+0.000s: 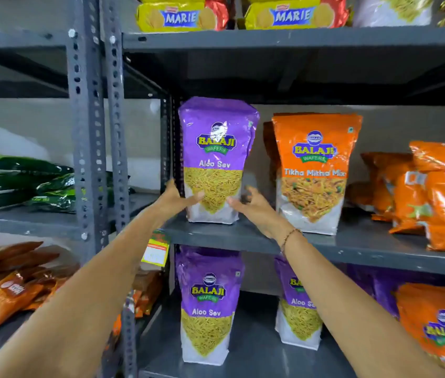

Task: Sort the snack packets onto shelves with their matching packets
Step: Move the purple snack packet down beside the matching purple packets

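Pick-up looks in hand: left hand (173, 199) and right hand (254, 208) each curl round a lower side of the purple Aloo Sev packet (216, 156), upright on the middle shelf (357, 248) beside the orange packet (312, 173). Matching packets (210, 309) stand below that shelf; next it probably wants lifting clear and lowering.

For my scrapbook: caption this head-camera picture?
Left hand and right hand hold a purple Aloo Sev packet on a shelf.

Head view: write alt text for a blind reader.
The left hand grips, and the right hand curls beside, an upright purple Aloo Sev packet on a grey shelf next to an orange Tikha Mikha Mix packet; matching packets stand below.
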`<state>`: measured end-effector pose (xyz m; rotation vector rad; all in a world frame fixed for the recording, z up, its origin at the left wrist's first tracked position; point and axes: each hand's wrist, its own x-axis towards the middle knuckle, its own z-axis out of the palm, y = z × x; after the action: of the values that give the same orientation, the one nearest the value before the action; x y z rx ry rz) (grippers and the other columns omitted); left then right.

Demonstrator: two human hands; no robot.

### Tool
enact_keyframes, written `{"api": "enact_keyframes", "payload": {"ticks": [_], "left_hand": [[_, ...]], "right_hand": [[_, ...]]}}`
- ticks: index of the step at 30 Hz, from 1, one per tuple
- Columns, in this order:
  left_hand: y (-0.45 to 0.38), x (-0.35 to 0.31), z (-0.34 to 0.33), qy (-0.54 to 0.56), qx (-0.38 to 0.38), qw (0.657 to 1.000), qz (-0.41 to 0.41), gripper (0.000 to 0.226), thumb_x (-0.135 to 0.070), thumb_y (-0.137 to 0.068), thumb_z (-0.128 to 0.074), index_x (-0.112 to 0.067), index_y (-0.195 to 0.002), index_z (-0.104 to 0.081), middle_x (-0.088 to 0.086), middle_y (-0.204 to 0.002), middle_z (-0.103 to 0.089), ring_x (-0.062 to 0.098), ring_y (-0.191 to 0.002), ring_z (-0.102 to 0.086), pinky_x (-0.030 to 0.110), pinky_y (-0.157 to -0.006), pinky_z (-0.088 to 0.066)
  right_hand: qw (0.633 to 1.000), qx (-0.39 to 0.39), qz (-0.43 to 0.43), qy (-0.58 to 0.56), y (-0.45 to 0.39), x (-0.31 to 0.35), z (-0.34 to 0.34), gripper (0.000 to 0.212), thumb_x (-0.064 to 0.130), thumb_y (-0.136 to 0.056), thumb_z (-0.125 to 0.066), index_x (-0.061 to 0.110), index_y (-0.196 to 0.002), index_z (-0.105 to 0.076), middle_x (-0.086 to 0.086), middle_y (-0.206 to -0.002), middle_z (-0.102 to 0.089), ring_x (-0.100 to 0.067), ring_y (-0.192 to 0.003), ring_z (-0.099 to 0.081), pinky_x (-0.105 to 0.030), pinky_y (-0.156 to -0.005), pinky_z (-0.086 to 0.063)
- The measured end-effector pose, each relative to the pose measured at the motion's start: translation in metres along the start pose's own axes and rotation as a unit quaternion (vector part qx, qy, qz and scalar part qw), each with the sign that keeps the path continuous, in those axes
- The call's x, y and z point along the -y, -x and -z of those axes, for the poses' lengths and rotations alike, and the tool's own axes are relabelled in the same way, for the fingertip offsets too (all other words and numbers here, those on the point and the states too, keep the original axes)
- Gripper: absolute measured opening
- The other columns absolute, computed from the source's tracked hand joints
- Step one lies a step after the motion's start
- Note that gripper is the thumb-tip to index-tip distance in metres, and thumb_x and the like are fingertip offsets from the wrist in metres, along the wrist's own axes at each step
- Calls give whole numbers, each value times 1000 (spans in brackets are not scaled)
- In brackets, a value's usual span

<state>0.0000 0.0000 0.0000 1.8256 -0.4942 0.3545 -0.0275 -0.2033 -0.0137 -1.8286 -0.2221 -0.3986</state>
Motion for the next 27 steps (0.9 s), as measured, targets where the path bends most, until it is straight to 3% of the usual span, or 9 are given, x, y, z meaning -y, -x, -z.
{"api": "enact_keyframes", "payload": {"ticks": [2,4,9,12,16,18,21,24,27], "left_hand": [[-7,3,4,15,46,999,9,56,-16,-84,-66,-5,-132,-38,-2,-117,-48,9,-107,-45,-2,-66,-39],[-16,13,4,46,91,994,28,42,-13,-84,-66,-7,-122,-51,2,-113,-59,14,-105,-56,-2,-60,-45],[-27,28,6,56,49,997,5,39,-7,-80,-68,-4,-117,-55,13,-116,-64,16,-92,-63,11,-72,-54],[-22,26,7,36,44,998,-18,36,-11,-77,-72,-12,-109,-58,7,-109,-66,5,-85,-63,16,-76,-52],[-3,17,8,27,34,998,-41,37,-17,-75,-74,-13,-109,-61,-4,-97,-69,8,-88,-65,26,-88,-52],[11,6,6,8,32,998,-56,31,-22,-74,-75,-19,-103,-63,-16,-90,-70,4,-87,-65,22,-85,-51],[42,-12,-3,7,35,997,-75,22,-21,-74,-74,-34,-85,-60,-33,-68,-69,-15,-70,-63,8,-72,-51],[83,-30,-17,25,41,996,-81,21,-30,-71,-76,-37,-84,-61,-30,-71,-71,-10,-70,-65,11,-73,-53],[123,-36,-34,13,51,996,-76,29,-50,-61,-79,-44,-84,-61,-34,-75,-70,-10,-75,-66,12,-77,-52]], "right_hand": [[999,9,30,-12,-9,-2,-8,54,20,-83,-69,6,-129,-44,-13,-128,-58,-20,-108,-60,-18,-85,-50],[999,7,42,-7,-14,-4,-13,48,18,-82,-69,7,-125,-51,-4,-121,-63,-10,-100,-62,-9,-75,-51],[996,-48,70,-18,-18,-7,-13,31,7,-73,-77,10,-101,-65,-3,-98,-69,-8,-84,-65,-14,-73,-54],[995,-69,69,-12,-9,-3,-13,32,7,-69,-80,10,-97,-66,-1,-91,-70,-6,-79,-65,-17,-70,-54],[993,-86,76,-2,17,11,-3,31,13,-66,-83,12,-92,-68,4,-85,-70,-6,-77,-65,-15,-68,-54],[992,-90,89,0,37,19,6,25,16,-65,-84,18,-85,-68,8,-82,-71,-7,-77,-66,-19,-70,-54],[991,-91,96,10,75,32,22,23,21,-64,-84,21,-80,-68,8,-79,-72,-6,-73,-65,-21,-69,-54],[990,-110,90,21,117,36,38,31,24,-60,-86,12,-85,-71,-5,-83,-75,-11,-74,-64,-32,-73,-54],[990,-108,85,16,162,29,51,27,19,-61,-86,17,-83,-70,6,-80,-72,-4,-70,-66,-21,-67,-54]]}}
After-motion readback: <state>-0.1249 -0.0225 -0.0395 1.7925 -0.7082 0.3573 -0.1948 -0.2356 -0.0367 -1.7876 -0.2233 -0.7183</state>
